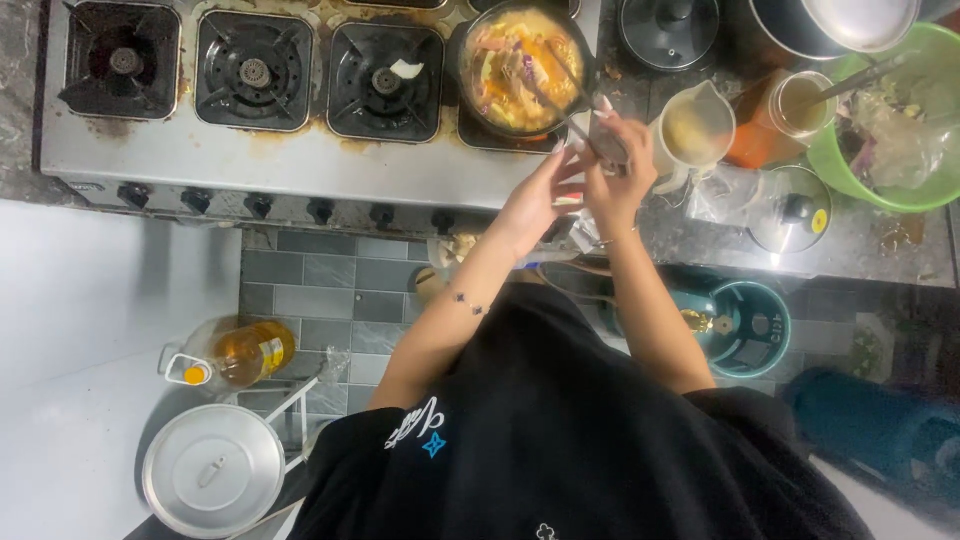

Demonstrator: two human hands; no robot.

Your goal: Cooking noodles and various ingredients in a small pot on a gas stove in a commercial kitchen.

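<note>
Both hands, left hand (535,195) and right hand (615,165), pinch long metal tongs (545,95) in their fingers over the black pot of cooked-looking yellow noodle soup (520,65).

My steel stove (300,160) w/ a black pot (520,70) on its right burner. Right of it, dark counter (870,255): cream jug (695,130), green bowl (880,120), glass lid (790,210). Near left, tiled floor (330,290): oil bottle (240,352), lidded steel pot (213,470).
</note>
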